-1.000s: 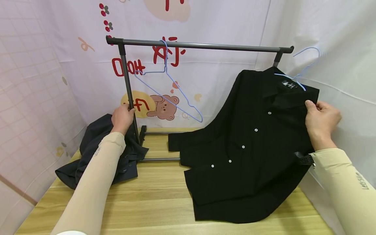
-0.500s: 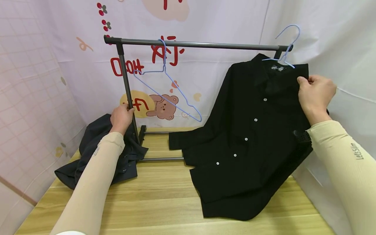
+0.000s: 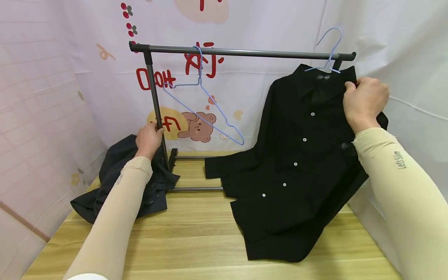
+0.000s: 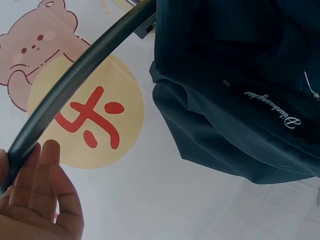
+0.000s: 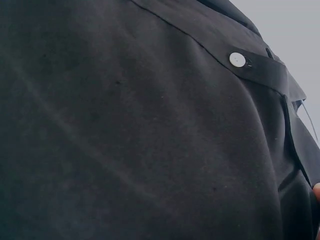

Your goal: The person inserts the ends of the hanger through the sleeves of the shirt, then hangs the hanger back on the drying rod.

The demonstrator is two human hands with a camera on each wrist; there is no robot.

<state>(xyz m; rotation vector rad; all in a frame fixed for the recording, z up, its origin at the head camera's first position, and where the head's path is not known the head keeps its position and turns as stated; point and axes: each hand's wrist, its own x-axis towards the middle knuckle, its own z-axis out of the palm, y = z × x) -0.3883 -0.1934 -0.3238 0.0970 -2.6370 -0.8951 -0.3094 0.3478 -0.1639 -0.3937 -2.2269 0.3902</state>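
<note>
My right hand [image 3: 365, 102] pinches the collar side of a black shirt [image 3: 280, 155] with white buttons. A blue hanger [image 3: 330, 58] sits inside the shirt's neck, its hook up near the right end of the rail. In the right wrist view the shirt's cloth [image 5: 140, 125] fills most of the frame, with only a fingertip showing at the right edge. My left hand [image 3: 149, 140] holds the left upright of a dark metal clothes rack [image 3: 245, 53]. The left wrist view shows fingers and thumb around that post [image 4: 65, 85].
A bare blue hanger [image 3: 203, 112] hangs from the rail towards the left. Below my left forearm a second dark garment [image 3: 115, 167] lies heaped on the wooden table [image 3: 189, 241]. A printed white curtain [image 3: 262, 23] stands behind the rack.
My right hand has raised the shirt and its hanger and moved them left, bringing the hook up over the rail's right end. The left hand stays on the upright.
</note>
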